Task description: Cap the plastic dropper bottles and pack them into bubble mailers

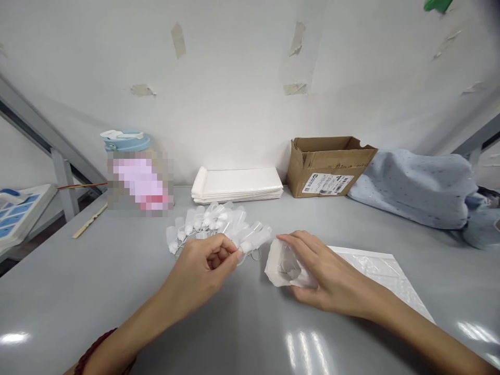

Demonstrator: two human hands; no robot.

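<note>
At the near edge of a pile of small translucent plastic tubes with white ends and thin looped straps (211,221), my left hand (211,260) is closed in a pinch. Thumb and forefinger grip the end of one translucent tube (253,240). My right hand (316,268) is wrapped around a white plastic bag (278,263); the bag's mouth gapes toward the left hand. The bag's body lies flat on the table (383,273), partly hidden by my right forearm. Whether anything is inside the bag, I cannot tell.
A stack of flat white bags (240,183) lies against the wall. To its right are an open cardboard box (332,166) and a light blue cloth bundle (414,185). A blue-lidded container (127,141) and a thin yellowish stick (89,221) are on the left.
</note>
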